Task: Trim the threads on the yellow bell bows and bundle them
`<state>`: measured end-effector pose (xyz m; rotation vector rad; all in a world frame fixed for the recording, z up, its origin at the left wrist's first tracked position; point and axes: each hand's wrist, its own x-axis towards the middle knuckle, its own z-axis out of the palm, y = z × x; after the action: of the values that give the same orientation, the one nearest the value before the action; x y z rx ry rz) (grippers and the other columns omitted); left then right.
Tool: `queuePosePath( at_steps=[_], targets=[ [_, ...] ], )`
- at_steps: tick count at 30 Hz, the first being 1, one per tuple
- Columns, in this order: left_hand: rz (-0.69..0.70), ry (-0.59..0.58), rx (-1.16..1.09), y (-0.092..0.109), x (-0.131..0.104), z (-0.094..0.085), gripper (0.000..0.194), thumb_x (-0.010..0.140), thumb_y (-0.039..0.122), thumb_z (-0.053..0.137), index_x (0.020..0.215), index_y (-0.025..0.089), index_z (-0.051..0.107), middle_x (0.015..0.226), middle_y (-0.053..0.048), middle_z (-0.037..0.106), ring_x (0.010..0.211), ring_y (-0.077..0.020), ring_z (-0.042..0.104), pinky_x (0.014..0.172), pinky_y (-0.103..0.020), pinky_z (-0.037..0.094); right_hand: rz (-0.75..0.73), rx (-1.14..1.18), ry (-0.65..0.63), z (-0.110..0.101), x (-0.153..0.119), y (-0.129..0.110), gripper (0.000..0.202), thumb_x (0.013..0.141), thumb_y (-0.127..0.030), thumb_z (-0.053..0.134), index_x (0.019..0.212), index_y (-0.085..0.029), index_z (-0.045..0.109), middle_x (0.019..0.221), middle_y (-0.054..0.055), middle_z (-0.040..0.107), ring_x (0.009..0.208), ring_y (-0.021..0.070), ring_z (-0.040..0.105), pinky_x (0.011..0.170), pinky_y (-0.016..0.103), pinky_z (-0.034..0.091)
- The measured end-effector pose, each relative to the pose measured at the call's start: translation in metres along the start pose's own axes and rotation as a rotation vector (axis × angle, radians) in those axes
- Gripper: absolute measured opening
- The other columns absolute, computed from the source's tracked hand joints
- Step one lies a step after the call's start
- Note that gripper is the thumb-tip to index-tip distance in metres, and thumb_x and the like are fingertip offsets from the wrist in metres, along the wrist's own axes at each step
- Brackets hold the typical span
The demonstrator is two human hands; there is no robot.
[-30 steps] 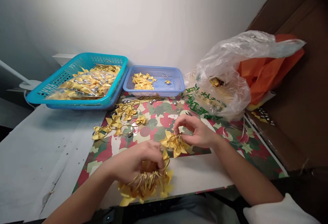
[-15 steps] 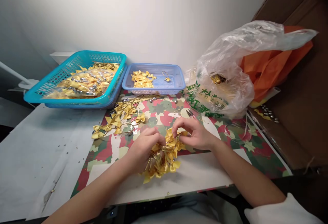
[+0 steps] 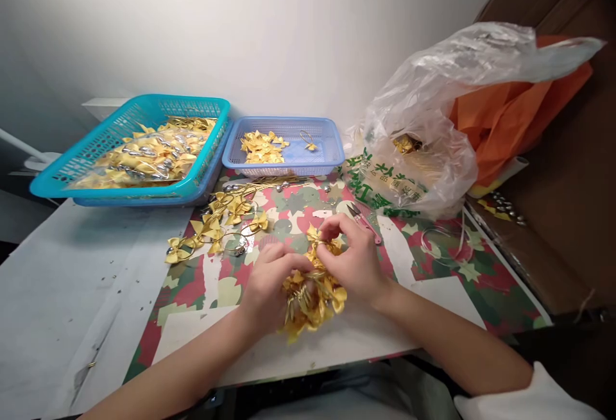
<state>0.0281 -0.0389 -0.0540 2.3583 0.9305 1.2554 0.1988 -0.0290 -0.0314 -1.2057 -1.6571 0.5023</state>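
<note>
At the middle of the worktop (image 3: 43, 292), as seen from the head camera, a bunch of yellow bows (image 3: 312, 314) is held between the two hands. By the left hand (image 3: 269, 282) the bunch is gripped from the side, the fingers curled around its gold ties, with the thumb side turned upward. By the right hand (image 3: 353, 256) the upper end of the bunch is touched; its thumb and index finger are bent towards each other, only slightly apart, with their tips at a bow. Whether that bow is fully pinched cannot be told, since the tips are partly covered. The bows are crowded together, their folded ribbon ends pointing outward, and the gold ties are gathered near the left fingers; the lower edge is somewhat blurred.

Beneath the hands a sheet of white paper (image 3: 433, 317) is laid over a camouflage-patterned covering (image 3: 192, 288). Just beyond the right hand, snips with a pink handle (image 3: 369, 226) are partly hidden. Loose bows with looped ties (image 3: 212, 231) are scattered to the left. Further back, more bows are held in a turquoise basket (image 3: 115, 190) and a small blue basket (image 3: 333, 168).
</note>
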Motion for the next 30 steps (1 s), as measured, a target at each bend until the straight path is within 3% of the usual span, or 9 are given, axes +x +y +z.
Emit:
queuePosePath(
  at_steps=[4, 10, 13, 16, 19, 22, 25, 30],
  targets=[
    [-0.121, 0.050, 0.008, -0.002, 0.000, 0.003, 0.021, 0.077, 0.019, 0.069, 0.090, 0.022, 0.053, 0.077, 0.000, 0.059, 0.070, -0.0166, 0.051, 0.065, -0.029, 0.040, 0.022, 0.047, -0.032, 0.001, -0.005, -0.004, 0.020, 0.066, -0.004, 0.053, 0.077, -0.022, 0.051, 0.068, -0.005, 0.056, 0.062, 0.0106, 0.055, 0.058, 0.021, 0.045],
    [-0.138, 0.060, 0.109, -0.006, 0.004, 0.003, 0.048, 0.079, 0.018, 0.063, 0.124, 0.023, 0.047, 0.096, -0.005, 0.057, 0.084, -0.0202, 0.053, 0.074, -0.034, 0.045, -0.011, 0.129, -0.123, 0.002, -0.008, -0.004, 0.020, 0.066, -0.004, 0.055, 0.078, -0.021, 0.053, 0.069, -0.004, 0.057, 0.063, 0.0100, 0.056, 0.058, 0.021, 0.046],
    [-0.087, 0.039, 0.207, -0.007, 0.007, -0.001, 0.028, 0.082, 0.019, 0.062, 0.108, 0.027, 0.059, 0.106, -0.007, 0.054, 0.095, -0.0237, 0.052, 0.080, -0.038, 0.043, -0.020, 0.165, -0.157, 0.001, -0.009, -0.006, 0.019, 0.068, -0.005, 0.057, 0.078, -0.021, 0.054, 0.069, -0.004, 0.058, 0.063, 0.0101, 0.056, 0.060, 0.022, 0.047],
    [-0.045, 0.074, 0.220, -0.008, 0.008, -0.004, 0.007, 0.083, 0.023, 0.064, 0.089, 0.025, 0.061, 0.102, -0.006, 0.057, 0.091, -0.0236, 0.053, 0.080, -0.038, 0.041, 0.034, 0.262, -0.230, -0.005, -0.007, -0.005, 0.020, 0.070, -0.007, 0.060, 0.083, -0.021, 0.055, 0.074, -0.003, 0.060, 0.068, 0.0106, 0.058, 0.061, 0.022, 0.048],
    [-0.023, 0.081, 0.176, -0.009, 0.008, -0.007, 0.007, 0.085, 0.029, 0.063, 0.087, 0.023, 0.061, 0.094, -0.006, 0.064, 0.085, -0.0226, 0.055, 0.078, -0.037, 0.040, 0.121, 0.423, -0.315, -0.010, -0.002, -0.001, 0.021, 0.074, -0.012, 0.064, 0.090, -0.022, 0.055, 0.085, 0.000, 0.061, 0.079, 0.0132, 0.061, 0.062, 0.023, 0.050],
    [0.016, 0.033, 0.140, -0.009, 0.009, -0.007, 0.008, 0.090, 0.030, 0.057, 0.085, 0.023, 0.060, 0.087, -0.004, 0.070, 0.084, -0.0218, 0.056, 0.079, -0.037, 0.039, 0.118, 0.515, -0.261, -0.012, 0.002, 0.005, 0.015, 0.080, -0.013, 0.059, 0.090, -0.022, 0.052, 0.086, 0.001, 0.060, 0.082, 0.0132, 0.061, 0.073, 0.027, 0.053],
    [0.050, -0.001, 0.135, -0.008, 0.009, -0.006, 0.005, 0.089, 0.022, 0.057, 0.085, 0.023, 0.059, 0.082, -0.002, 0.071, 0.084, -0.0212, 0.056, 0.079, -0.036, 0.037, 0.042, 0.444, -0.306, -0.010, 0.003, 0.007, 0.019, 0.081, -0.007, 0.052, 0.091, -0.022, 0.054, 0.086, 0.001, 0.060, 0.081, 0.0131, 0.061, 0.075, 0.029, 0.053],
    [-0.022, 0.082, 0.151, -0.009, 0.007, -0.004, 0.008, 0.082, 0.023, 0.065, 0.086, 0.023, 0.058, 0.077, -0.001, 0.066, 0.078, -0.0197, 0.056, 0.074, -0.034, 0.037, -0.084, 0.293, -0.375, -0.006, -0.002, 0.006, 0.031, 0.076, 0.000, 0.047, 0.095, -0.023, 0.054, 0.088, 0.000, 0.060, 0.079, 0.0124, 0.059, 0.068, 0.025, 0.052]
  ],
)
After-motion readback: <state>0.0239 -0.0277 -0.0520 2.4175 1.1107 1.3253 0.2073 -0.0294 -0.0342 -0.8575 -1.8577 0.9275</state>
